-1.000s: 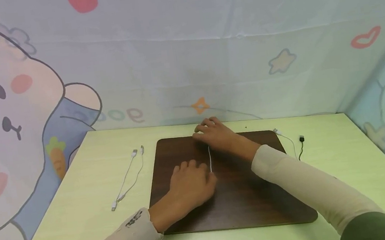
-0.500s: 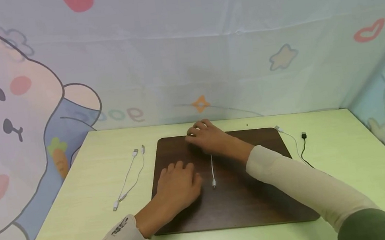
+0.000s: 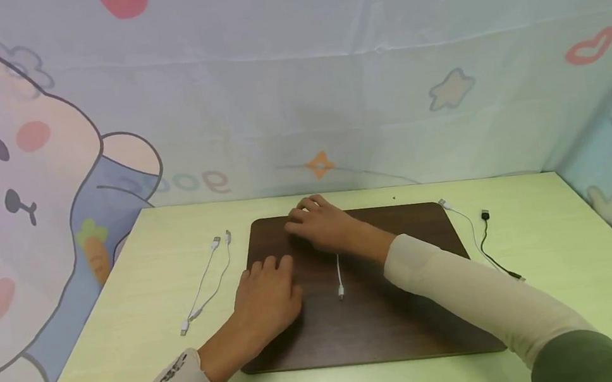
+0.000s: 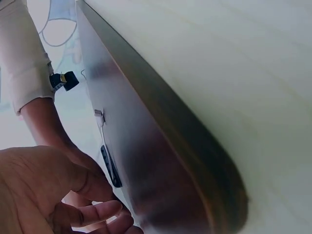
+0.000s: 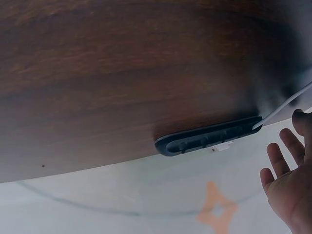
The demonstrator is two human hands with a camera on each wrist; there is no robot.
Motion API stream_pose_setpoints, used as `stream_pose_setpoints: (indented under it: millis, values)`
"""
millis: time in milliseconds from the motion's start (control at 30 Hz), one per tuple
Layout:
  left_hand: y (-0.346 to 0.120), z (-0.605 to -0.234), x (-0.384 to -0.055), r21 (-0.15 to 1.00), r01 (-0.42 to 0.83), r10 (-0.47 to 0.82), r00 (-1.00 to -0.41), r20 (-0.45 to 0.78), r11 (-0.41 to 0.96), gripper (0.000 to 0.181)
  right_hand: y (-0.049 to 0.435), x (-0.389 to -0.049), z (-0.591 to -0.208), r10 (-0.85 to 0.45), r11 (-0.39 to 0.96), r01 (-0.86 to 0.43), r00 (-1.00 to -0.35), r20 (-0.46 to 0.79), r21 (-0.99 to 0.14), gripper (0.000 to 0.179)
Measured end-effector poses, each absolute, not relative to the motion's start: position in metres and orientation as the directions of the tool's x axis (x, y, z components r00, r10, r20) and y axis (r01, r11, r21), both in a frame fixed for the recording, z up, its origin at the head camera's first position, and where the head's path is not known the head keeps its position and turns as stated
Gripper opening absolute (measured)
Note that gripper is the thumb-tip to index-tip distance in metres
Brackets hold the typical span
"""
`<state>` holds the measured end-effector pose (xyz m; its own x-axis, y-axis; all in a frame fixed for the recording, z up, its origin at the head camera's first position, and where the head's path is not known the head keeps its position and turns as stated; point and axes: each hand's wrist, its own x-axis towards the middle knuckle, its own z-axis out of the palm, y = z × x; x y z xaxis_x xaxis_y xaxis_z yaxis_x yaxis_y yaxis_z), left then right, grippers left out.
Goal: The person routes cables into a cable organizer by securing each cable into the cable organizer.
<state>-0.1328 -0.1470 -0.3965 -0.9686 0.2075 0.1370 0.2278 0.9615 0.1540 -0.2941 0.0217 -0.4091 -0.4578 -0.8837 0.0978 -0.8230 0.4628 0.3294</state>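
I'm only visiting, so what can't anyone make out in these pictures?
Head view: the black cable holder, hidden by the right grip.
Head view: the dark speck near the table's back, too small to identify.
Right wrist view: the rest of the white cable, cut off by the right edge.
Left wrist view: part of the left grip, cut off by the picture's edges.

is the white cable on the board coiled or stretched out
Stretched out: in the head view, the white cable runs nearly straight from its plug until the right hand hides it.

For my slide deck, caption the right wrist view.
White cable meeting black cable organizer on wood-grain board, right hand alongside.
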Motion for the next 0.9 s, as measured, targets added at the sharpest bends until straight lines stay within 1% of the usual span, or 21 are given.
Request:
stream_pose_setpoints:
  millis: [200, 367, 633, 900]
  values:
    - [-0.161, -0.396, -0.132, 0.150, 0.204, 0.184, -0.974, 0.132, 0.968, 0.016, 0.017, -0.291, -0.409, -0.894, 0.446, -0.818, -0.427, 0.136, 0.363, 0.023]
    - [-0.175, -0.393, -0.129, 0.163, 0.174, 0.157, -0.981, 0.110, 0.971, 0.015, 0.013, -0.291, -0.409, -0.891, 0.451, -0.813, -0.431, 0.140, 0.368, 0.024]
    - [-0.197, -0.393, -0.127, 0.159, 0.093, 0.083, -0.994, 0.064, 0.983, 0.015, 0.007, -0.291, -0.411, -0.900, 0.435, -0.821, -0.413, 0.141, 0.369, 0.024]
    - [-0.217, -0.393, -0.120, 0.150, 0.059, 0.046, -0.995, 0.087, 0.987, 0.017, 0.004, -0.289, -0.411, -0.898, 0.436, -0.821, -0.422, 0.124, 0.368, 0.026]
